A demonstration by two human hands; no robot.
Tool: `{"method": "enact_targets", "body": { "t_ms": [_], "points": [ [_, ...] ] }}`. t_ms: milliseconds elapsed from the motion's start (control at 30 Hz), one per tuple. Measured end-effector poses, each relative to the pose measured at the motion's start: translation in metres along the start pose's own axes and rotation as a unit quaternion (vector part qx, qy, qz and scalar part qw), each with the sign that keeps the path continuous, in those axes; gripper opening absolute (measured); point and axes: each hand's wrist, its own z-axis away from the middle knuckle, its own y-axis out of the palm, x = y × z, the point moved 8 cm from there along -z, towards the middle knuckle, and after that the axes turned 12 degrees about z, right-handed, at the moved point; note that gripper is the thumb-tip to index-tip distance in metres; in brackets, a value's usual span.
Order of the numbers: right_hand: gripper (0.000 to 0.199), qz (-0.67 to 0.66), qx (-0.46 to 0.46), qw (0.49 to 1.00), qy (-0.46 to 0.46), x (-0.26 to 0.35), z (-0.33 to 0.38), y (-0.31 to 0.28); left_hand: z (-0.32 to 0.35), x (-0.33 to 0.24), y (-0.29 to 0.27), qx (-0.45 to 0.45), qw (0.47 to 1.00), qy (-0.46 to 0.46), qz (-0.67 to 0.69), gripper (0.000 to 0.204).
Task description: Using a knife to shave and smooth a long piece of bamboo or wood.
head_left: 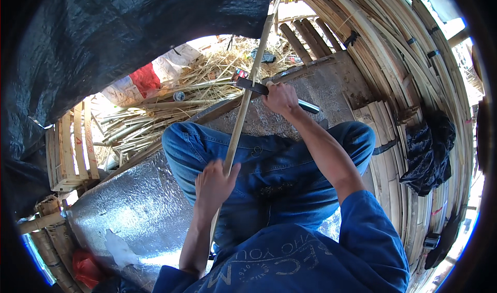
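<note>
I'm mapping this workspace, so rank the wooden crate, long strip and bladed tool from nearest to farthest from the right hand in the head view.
1. Bladed tool: gripped in the right hand.
2. Long strip: just left, crossing at the blade.
3. Wooden crate: at the far left.

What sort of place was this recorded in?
Probably a makeshift workspace for bamboo or wood: bundled long strips line the right side, straw-like shavings litter the ground ahead, and a dark sheet hangs at upper left.
</note>
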Motion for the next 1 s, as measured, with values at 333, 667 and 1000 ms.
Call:
{"method": "enact_targets", "body": {
  "t_ms": [333,667,1000],
  "points": [
    [0.024,-0.022,-0.031,0.999,0.003,0.000,0.019,-0.006,-0.105,-0.023,0.045,-0.068,0.994,0.049,0.073,0.042],
    [0.027,0.012,0.010,0.998,-0.053,0.016,0.002,0.018,-0.093,-0.015,0.038,-0.103,0.989,0.012,0.108,0.032],
    [0.026,0.034,0.011,0.992,-0.124,0.053,0.049,-0.049,-0.038,0.002,-0.001,-0.076,0.963,0.036,0.257,0.027]
  ]
}}
